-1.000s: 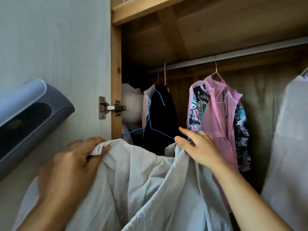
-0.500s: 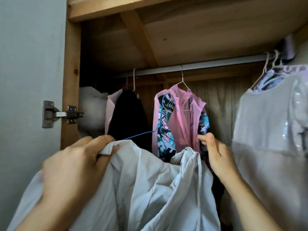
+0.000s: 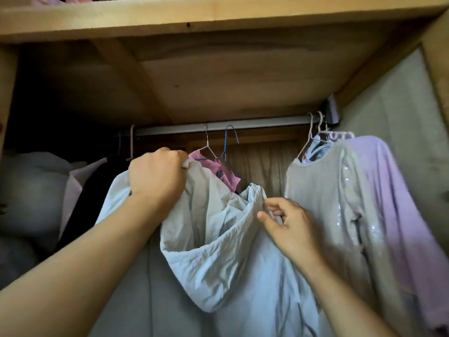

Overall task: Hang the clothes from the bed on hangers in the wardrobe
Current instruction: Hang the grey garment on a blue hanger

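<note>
A pale wooden shelf [image 3: 218, 18] runs overhead, its braced underside dim; a wood-grain back panel [image 3: 262, 161] lies in shadow, a light side wall [image 3: 393, 113] at right

Dim, warm light overall. Light came from behind the camera and the right; the lilac garment [image 3: 379, 181] at right was brightest, with faint glints on the grey sequined top [image 3: 323, 190] beside it. Left interior of the wardrobe [image 3: 218, 18] fell into deep shadow, dark clothes there nearly unreadable. Soft focus throughout, some motion smear on the forearms at the bottom edge. Wide-angle bending visible in the shelf and side panels. No blown highlights.
</note>
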`<state>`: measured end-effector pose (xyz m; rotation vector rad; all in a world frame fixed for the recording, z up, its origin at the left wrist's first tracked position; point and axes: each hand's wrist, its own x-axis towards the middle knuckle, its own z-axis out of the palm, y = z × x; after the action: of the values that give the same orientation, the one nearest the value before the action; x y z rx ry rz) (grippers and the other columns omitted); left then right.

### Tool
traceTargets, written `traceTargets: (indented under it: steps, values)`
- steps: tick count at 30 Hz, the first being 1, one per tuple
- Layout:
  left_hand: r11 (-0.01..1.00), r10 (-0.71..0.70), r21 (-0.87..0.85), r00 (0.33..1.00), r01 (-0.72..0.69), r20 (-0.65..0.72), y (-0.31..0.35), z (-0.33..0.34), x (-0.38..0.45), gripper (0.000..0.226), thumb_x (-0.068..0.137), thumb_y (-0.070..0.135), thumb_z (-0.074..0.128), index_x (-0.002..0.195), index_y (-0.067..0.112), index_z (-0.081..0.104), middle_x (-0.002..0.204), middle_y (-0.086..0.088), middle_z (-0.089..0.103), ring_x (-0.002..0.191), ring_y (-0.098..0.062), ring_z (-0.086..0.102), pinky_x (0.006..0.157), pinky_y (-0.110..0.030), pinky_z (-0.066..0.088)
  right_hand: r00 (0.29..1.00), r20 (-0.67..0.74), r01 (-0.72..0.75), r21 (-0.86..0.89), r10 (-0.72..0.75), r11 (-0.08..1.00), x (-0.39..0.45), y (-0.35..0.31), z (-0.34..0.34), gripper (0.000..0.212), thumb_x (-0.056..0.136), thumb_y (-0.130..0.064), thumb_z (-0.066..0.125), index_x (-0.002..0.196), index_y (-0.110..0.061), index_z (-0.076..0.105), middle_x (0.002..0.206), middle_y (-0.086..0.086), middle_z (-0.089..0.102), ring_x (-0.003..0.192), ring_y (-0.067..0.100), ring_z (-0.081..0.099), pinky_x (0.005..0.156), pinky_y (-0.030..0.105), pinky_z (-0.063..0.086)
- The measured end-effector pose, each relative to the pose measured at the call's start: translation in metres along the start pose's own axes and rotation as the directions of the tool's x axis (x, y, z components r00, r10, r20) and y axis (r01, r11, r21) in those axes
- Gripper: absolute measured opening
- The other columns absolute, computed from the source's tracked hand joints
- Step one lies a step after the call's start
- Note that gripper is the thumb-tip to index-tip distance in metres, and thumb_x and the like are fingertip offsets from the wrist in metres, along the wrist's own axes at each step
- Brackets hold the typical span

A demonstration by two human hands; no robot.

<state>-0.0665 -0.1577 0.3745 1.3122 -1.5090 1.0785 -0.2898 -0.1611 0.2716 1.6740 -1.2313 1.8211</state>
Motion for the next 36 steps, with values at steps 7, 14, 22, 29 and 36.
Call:
traceTargets:
  steps: [7, 14, 22, 29, 36]
  values:
    - [0.984, -0.023, 0.174, 0.998, 0.032, -0.056, 0.011, 0.025, 0.074, 0.025, 0.093, 0.016, 0.046, 0.107, 0.023, 0.066, 0.103, -0.007, 0.064, 0.098, -0.031, 0.061, 0.066, -0.033, 0.034, 0.999, -0.046, -0.002, 0.042, 0.004, 0.999, 0.030, 0.022, 0.002, 0.023, 0.075, -0.017, 0.076, 0.098, -0.017, 0.070, 0.082, -0.013, 0.060, 0.083, 0.012, 0.061, 0.078, 0.030, 0.050]
    - [0.982, -0.047, 0.181, 0.999, 0.052, -0.027, 0.031, 0.062, 0.108, 0.026, 0.094, 0.013, 0.045, 0.109, 0.020, 0.064, 0.104, -0.006, 0.063, 0.098, -0.029, 0.060, 0.065, -0.032, 0.035, 0.997, -0.079, 0.006, 0.087, 0.001, 0.996, 0.048, 0.037, 0.018, 0.023, 0.074, -0.021, 0.076, 0.097, -0.021, 0.071, 0.084, -0.013, 0.064, 0.082, 0.005, 0.061, 0.077, 0.026, 0.050]
    - [0.989, -0.114, 0.089, 0.992, 0.119, -0.058, 0.028, 0.105, 0.114, 0.027, 0.094, 0.018, 0.044, 0.114, 0.024, 0.061, 0.107, -0.007, 0.063, 0.099, -0.030, 0.060, 0.067, -0.031, 0.034, 0.995, -0.097, 0.039, 0.135, -0.026, 0.990, 0.077, 0.044, 0.041, 0.025, 0.076, -0.022, 0.075, 0.100, -0.018, 0.070, 0.089, -0.007, 0.065, 0.081, 0.002, 0.058, 0.072, 0.008, 0.042]
    - [0.982, -0.174, 0.065, 0.982, 0.179, -0.074, 0.015, 0.114, 0.118, 0.023, 0.094, 0.019, 0.045, 0.107, 0.022, 0.064, 0.105, -0.010, 0.065, 0.099, -0.033, 0.061, 0.067, -0.032, 0.034, 0.995, -0.055, 0.089, 0.105, -0.083, 0.991, 0.080, 0.059, 0.054, 0.023, 0.075, -0.020, 0.076, 0.097, -0.018, 0.070, 0.087, -0.010, 0.064, 0.079, -0.005, 0.055, 0.070, 0.001, 0.037]
    - [0.971, -0.208, 0.114, 0.978, 0.208, -0.013, 0.013, 0.115, 0.124, 0.024, 0.092, 0.014, 0.047, 0.106, 0.018, 0.066, 0.104, -0.009, 0.065, 0.100, -0.031, 0.061, 0.066, -0.031, 0.035, 0.997, -0.026, 0.069, 0.096, -0.066, 0.993, 0.073, 0.069, 0.074, 0.020, 0.072, -0.021, 0.079, 0.090, -0.024, 0.071, 0.080, -0.015, 0.064, 0.082, -0.001, 0.058, 0.069, 0.008, 0.044]
